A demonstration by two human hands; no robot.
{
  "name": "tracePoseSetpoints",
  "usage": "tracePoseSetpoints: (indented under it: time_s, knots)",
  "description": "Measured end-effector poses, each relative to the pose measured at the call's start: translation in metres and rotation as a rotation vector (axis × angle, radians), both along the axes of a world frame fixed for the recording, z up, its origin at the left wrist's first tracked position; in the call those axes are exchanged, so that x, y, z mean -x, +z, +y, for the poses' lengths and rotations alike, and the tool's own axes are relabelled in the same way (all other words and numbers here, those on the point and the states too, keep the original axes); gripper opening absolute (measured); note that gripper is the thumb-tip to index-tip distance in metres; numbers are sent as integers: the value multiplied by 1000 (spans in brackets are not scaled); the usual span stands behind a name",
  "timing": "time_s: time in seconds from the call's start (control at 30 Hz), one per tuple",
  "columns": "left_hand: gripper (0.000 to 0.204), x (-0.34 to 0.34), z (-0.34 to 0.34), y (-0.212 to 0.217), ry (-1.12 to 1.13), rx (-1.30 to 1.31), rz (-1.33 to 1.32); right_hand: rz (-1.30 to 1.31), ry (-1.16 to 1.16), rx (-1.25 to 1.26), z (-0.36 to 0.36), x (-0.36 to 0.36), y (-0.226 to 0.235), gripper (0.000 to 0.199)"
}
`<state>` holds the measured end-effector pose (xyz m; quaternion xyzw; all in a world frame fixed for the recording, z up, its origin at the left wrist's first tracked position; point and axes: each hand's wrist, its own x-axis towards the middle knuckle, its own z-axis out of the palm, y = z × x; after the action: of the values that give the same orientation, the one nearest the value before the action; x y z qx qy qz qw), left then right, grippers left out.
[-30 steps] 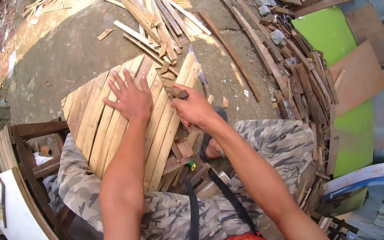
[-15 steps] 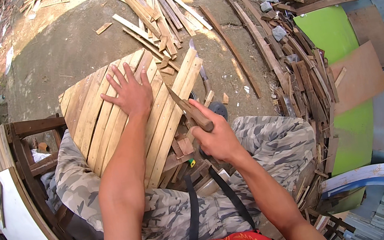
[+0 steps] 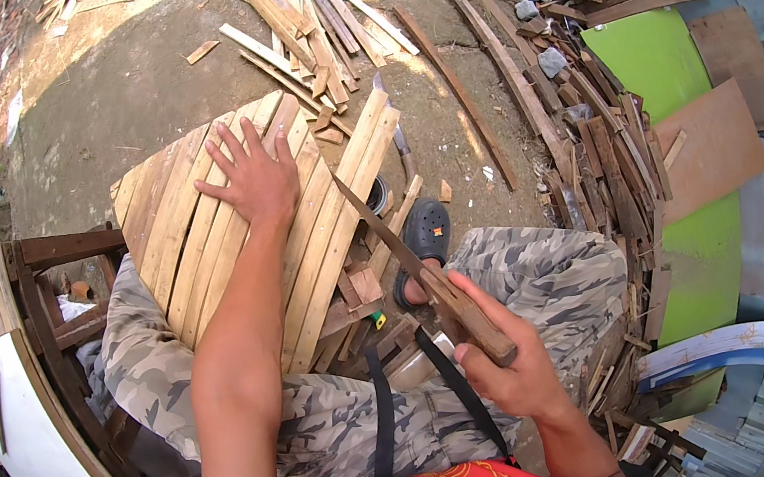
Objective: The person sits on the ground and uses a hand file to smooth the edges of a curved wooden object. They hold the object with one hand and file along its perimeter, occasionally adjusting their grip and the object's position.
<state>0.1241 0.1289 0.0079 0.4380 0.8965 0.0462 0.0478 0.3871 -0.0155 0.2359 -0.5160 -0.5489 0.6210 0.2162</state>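
Note:
A panel of pale wooden slats lies slanted across my left thigh. Flat on its upper part rests my left hand, fingers spread and pressing down. My right hand is wrapped round the wooden handle of a handsaw. The saw's narrow dark blade points up and left, its tip at the panel between two slats near the right side. Beyond that tip, the right-hand slats reach farther out than their neighbours.
Loose wood strips lie on the ground ahead. At the right stand a heap of scrap wood and a green sheet. A white board is at the left. Below the panel are a dark clog on a foot and wood offcuts.
My right hand has drawn back toward me and to the right with the handsaw, so more of the blade shows. My left hand stays on the panel.

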Motion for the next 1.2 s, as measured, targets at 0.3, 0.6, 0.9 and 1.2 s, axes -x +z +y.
tracePoseSetpoints:
  time_s: [0.3,0.6,0.9,1.2]
  knots:
    - [68,1,-2,2,1,-17,-9,-226,4,-46,104,95,-124,72]
    - [67,-1,0,0,-6,-27,8,-158,-10,192,-8,-8,9,71]
    - [66,1,0,3,-8,-35,-21,-287,27,-260,103,98,-133,71]
    - [65,0,6,-3,-31,-22,13,-80,18,-51,-20,1,17,74]
